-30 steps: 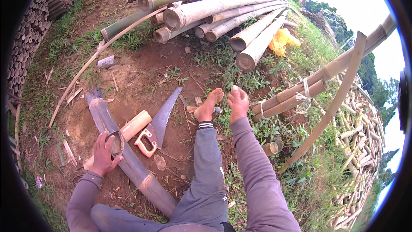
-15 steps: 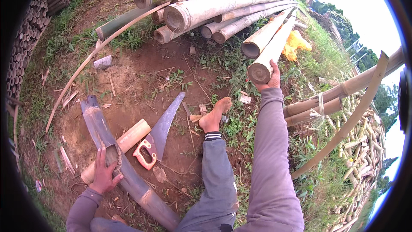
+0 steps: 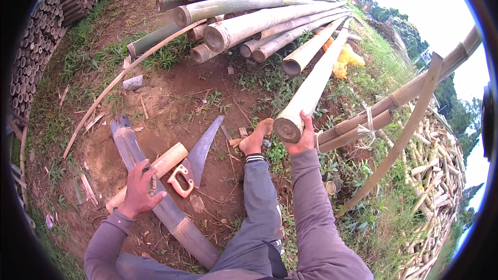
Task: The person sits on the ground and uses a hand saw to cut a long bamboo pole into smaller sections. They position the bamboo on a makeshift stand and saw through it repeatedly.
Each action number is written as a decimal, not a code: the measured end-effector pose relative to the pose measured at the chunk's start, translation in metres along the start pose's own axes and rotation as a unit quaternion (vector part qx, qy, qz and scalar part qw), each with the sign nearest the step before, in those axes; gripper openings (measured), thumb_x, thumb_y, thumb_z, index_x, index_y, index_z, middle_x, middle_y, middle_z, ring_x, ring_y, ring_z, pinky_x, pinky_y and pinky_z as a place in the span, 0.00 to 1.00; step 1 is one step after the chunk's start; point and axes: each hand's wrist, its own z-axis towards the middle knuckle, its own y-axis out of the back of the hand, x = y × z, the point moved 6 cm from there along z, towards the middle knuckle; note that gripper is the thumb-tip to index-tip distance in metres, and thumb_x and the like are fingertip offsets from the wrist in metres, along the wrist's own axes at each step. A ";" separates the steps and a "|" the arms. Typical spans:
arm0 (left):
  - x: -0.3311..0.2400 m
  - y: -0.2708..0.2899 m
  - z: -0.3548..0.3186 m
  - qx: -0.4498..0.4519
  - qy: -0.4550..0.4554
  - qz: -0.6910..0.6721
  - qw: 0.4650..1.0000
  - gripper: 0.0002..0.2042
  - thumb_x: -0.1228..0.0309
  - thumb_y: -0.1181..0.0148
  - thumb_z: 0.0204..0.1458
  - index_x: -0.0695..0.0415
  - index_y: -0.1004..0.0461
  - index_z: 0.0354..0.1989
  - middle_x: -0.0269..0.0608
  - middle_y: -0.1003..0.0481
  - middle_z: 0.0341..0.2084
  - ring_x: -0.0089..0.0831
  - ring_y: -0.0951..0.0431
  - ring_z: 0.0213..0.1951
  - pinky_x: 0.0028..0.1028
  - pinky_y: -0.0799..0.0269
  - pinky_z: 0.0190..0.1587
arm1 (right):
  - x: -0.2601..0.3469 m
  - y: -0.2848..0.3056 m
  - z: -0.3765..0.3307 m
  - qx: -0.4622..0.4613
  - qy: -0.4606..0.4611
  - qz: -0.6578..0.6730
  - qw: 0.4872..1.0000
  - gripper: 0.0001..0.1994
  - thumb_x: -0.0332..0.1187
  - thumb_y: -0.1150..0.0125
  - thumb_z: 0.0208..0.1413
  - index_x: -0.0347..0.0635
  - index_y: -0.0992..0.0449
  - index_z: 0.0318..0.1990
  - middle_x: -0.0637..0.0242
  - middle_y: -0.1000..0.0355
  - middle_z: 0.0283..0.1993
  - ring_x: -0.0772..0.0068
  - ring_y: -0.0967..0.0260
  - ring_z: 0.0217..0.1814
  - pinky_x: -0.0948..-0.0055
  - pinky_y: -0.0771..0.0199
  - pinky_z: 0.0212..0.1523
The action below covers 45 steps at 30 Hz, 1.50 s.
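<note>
My right hand (image 3: 304, 139) grips the near end of a long pale bamboo pole (image 3: 310, 91), its cut face turned toward me. The pole slants away to the far right. My left hand (image 3: 138, 189) is over a dark bamboo length (image 3: 181, 228) with a notch cut in it; its fingers are apart and hold nothing. Whether it touches the bamboo I cannot tell. That dark length lies across a short light bamboo piece (image 3: 168, 158). A handsaw (image 3: 199, 154) with an orange-and-white handle rests on the soil just right of them.
A stack of long bamboo poles (image 3: 249, 23) lies ahead. Tied bamboo poles (image 3: 381, 114) and a curved bamboo strip (image 3: 402, 148) rise at the right, by a heap of offcuts (image 3: 438, 176). A thin strip (image 3: 116, 80) arcs at left. My bare foot (image 3: 255, 137) is near the saw.
My right hand has drawn the pale pole nearer and slightly left. My left hand has lifted a little and shifted right, its fingers more curved. The view has shifted slightly.
</note>
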 end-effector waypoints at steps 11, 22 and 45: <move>-0.171 0.036 0.110 0.392 0.078 -0.342 0.850 0.54 0.35 0.32 0.55 0.62 0.46 0.79 0.57 0.36 0.71 0.48 0.33 0.70 0.42 0.30 0.67 | -0.246 -0.134 -0.343 0.041 -0.151 0.003 0.988 0.38 0.37 0.25 0.61 0.40 0.43 0.71 0.59 0.32 0.63 0.66 0.31 0.66 0.61 0.29 0.68; -0.159 0.063 -0.034 0.339 0.142 -0.437 0.821 0.51 0.46 0.24 0.52 0.65 0.43 0.76 0.50 0.28 0.62 0.37 0.28 0.64 0.37 0.33 0.67 | -0.255 -0.057 -0.332 0.384 -0.317 -0.237 0.834 0.43 0.43 0.32 0.65 0.33 0.49 0.79 0.49 0.38 0.76 0.50 0.41 0.80 0.52 0.41 0.78; -0.057 0.222 -0.274 0.345 0.265 -0.172 0.884 0.54 0.56 0.16 0.35 0.61 0.38 0.73 0.52 0.20 0.55 0.44 0.18 0.55 0.39 0.24 0.60 | -0.206 -0.145 -0.234 0.051 -0.042 0.017 0.998 0.39 0.68 0.43 0.64 0.44 0.34 0.69 0.57 0.28 0.64 0.53 0.29 0.66 0.49 0.29 0.69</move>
